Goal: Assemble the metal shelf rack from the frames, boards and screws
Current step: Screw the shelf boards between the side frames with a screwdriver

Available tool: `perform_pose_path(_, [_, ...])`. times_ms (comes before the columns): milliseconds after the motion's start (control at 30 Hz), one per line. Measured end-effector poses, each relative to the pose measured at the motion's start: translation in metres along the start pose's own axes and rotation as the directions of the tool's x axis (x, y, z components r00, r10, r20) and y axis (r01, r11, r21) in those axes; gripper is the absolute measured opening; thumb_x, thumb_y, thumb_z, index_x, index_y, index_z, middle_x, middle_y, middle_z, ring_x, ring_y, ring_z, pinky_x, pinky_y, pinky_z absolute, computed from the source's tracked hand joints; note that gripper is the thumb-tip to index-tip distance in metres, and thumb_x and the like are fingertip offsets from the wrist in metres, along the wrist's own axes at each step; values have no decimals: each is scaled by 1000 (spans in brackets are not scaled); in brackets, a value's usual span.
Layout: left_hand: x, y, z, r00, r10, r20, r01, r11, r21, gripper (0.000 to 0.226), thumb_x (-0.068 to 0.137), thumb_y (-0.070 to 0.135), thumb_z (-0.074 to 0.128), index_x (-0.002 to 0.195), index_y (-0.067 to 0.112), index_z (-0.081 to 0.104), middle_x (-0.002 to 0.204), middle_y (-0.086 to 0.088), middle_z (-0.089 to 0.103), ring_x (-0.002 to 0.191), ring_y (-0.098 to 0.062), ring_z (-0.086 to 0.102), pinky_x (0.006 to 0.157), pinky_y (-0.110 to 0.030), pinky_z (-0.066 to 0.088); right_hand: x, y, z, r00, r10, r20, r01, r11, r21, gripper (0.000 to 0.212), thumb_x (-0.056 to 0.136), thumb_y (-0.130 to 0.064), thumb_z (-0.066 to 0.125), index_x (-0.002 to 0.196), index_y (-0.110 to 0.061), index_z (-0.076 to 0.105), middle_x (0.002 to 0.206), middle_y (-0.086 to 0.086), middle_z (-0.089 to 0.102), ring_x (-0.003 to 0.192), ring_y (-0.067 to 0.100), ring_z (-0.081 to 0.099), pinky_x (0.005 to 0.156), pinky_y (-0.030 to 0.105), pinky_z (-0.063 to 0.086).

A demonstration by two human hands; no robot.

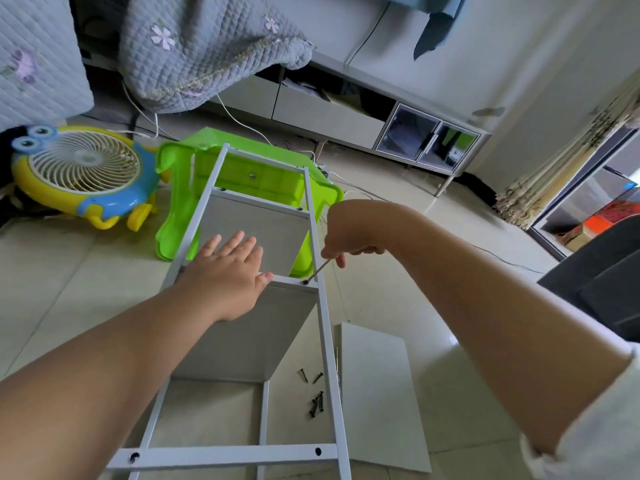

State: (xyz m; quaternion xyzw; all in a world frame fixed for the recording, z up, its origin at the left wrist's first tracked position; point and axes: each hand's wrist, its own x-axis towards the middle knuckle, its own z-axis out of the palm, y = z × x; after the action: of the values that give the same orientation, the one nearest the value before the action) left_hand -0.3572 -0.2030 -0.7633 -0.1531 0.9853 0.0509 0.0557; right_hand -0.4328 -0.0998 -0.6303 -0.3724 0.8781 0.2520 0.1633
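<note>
Right hand (341,237) pinching a thin metal hex key (318,270), fingers curled tight round its upper end, tip seated in a dark screw (305,282) at the right end of the white metal crossbar (291,280). Left hand (227,271) spread flat, fingers straight, palm pressing down where crossbar meets the pale grey shelf board (252,327), thumb hooked at the bar's edge. Holding nothing, just bracing.

Clearly mid-fastening: driving a screw through the white metal ladder-shaped frame (325,341) into the board's edge. Frame lying on top, far end resting across an overturned bright green plastic stool (176,206). A further board (256,233) already screwed in up there, by the look of it. Nearest crossbar (225,456) showing two bare holes, so work left.

Just right of the frame rail, a small cluster of loose black screws (316,393) on the tiled floor (52,289), and beside those a spare flat white board (377,393) waiting.

Next up, probably: turning the key until snug while keeping the board square under the palm, then reaching for another screw. Risk of the key slipping out if tilted too far. Whether this screw is fully home, impossible to tell from here.
</note>
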Motion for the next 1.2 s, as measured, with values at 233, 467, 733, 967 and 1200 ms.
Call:
perform_pose_path(233, [-6,1,1,1000,-1,-16,1,1000,8,57,100,40,9,149,13,-2,157,-1,-10,144,-14,-11,116,-35,-6,11,5,-2,990,21,138,-35,994,100,30,94,-20,47,69,-6,53,54,3,35,19,8,27,31,6,24])
perform_pose_path(467, [-4,1,1,998,-15,-54,15,1000,-3,59,100,40,10,149,9,-3,157,-5,-8,144,-15,-9,115,-36,-8,2,10,3,983,-160,-95,148,981,-122,26,90,-19,51,96,2,65,85,13,67,58,19,58,55,21,42])
perform_pose_path(733, [-7,-25,1,955,-253,-153,237,965,-115,81,92,59,25,147,3,6,157,-12,4,145,-22,1,116,-34,4,3,22,12,953,-251,-171,215,955,-206,33,92,-25,50,62,-13,42,62,-3,38,73,17,42,47,15,24])
perform_pose_path(967, [-6,-29,5,946,-284,-156,255,950,-182,83,91,57,29,147,-1,7,156,-15,6,145,-25,4,116,-36,7,15,19,8,998,-56,-17,56,998,1,31,94,-17,44,64,-11,50,57,1,46,44,13,38,37,15,31])
perform_pose_path(1200, [-5,-31,6,949,-282,-139,249,944,-216,83,92,56,31,146,-2,5,156,-16,4,144,-27,3,117,-35,6,18,4,-1,999,-41,-4,40,996,-79,36,87,-29,57,58,-12,48,55,-1,46,39,12,38,34,15,31])
